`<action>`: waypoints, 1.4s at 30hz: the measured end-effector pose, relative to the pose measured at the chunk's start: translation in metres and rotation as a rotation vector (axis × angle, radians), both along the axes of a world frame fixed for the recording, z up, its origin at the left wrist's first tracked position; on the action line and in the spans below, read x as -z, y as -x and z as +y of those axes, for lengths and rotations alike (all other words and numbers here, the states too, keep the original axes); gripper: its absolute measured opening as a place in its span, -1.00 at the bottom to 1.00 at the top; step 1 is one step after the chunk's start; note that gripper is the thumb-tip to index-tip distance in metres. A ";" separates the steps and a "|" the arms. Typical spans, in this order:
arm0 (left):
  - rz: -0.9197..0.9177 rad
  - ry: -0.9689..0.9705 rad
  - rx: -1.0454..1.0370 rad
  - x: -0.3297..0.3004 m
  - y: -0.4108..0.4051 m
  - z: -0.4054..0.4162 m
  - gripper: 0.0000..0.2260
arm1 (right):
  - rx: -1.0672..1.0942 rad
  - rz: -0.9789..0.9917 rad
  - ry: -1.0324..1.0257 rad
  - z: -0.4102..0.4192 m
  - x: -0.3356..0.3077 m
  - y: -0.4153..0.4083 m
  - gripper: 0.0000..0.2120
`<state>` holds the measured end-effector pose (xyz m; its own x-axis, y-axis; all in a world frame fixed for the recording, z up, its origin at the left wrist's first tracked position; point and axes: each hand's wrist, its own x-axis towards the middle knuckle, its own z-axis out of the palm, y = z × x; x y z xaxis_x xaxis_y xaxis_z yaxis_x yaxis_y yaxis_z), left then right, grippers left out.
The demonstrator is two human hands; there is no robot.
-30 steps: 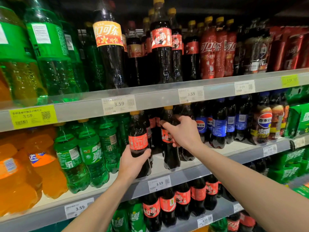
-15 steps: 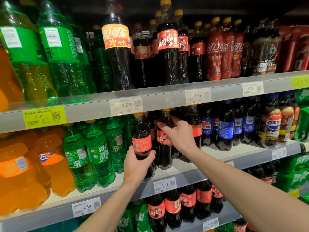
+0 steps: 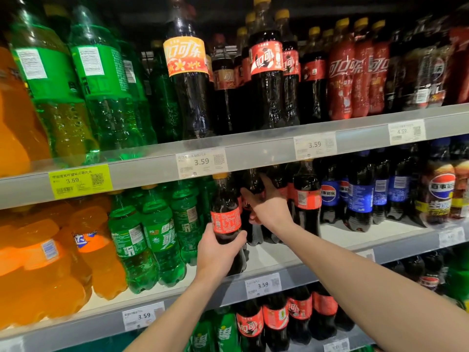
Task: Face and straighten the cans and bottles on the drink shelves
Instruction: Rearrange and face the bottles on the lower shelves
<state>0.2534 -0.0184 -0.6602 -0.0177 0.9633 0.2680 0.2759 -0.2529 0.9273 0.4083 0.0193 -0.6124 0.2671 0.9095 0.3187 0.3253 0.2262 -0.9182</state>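
Note:
On the middle shelf [image 3: 291,271] a dark cola bottle [image 3: 225,209] with a red label and yellow cap stands upright near the front edge. My left hand [image 3: 218,252] is wrapped around its lower half. Just behind and to the right, my right hand [image 3: 269,207] grips a second cola bottle [image 3: 253,184] deeper in the row; my fingers hide most of it and its label. Another red-label cola bottle [image 3: 307,199] stands right of that hand.
Green soda bottles [image 3: 162,235] and orange soda bottles [image 3: 83,252] fill the shelf to the left. Blue-label cola bottles [image 3: 360,196] stand to the right. Tall bottles line the upper shelf [image 3: 253,148]. More cola bottles [image 3: 276,318] sit on the lower shelf.
My right hand has pushed the second cola bottle further back and left into the row. My left hand keeps hold of the front bottle. The camera has shifted slightly right.

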 end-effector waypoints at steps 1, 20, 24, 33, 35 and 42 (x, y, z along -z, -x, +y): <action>-0.001 -0.003 -0.002 0.001 0.000 0.000 -0.71 | -0.008 0.000 0.007 0.000 0.002 0.000 -0.28; -0.053 -0.049 -0.156 0.012 -0.018 -0.012 -0.67 | 0.348 -0.441 -0.185 -0.053 0.021 -0.021 -0.80; -0.020 -0.044 -0.167 0.012 -0.020 -0.016 -0.62 | 0.623 -0.192 -0.171 -0.064 0.026 -0.051 -0.57; 0.002 0.028 -0.071 0.016 -0.015 -0.026 -0.70 | 0.476 -0.043 0.147 -0.052 0.050 -0.081 -0.55; 0.007 0.028 -0.067 0.017 -0.013 -0.026 -0.71 | 0.455 -0.118 0.149 -0.056 0.048 -0.078 -0.51; 0.015 0.004 -0.051 0.016 -0.013 -0.032 -0.73 | 0.168 -0.140 0.113 -0.064 0.052 -0.044 -0.51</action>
<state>0.2665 -0.0503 -0.6757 -0.0623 0.9624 0.2644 0.3022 -0.2343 0.9240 0.4518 -0.0445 -0.6649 0.3782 0.8878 0.2622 0.4752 0.0569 -0.8781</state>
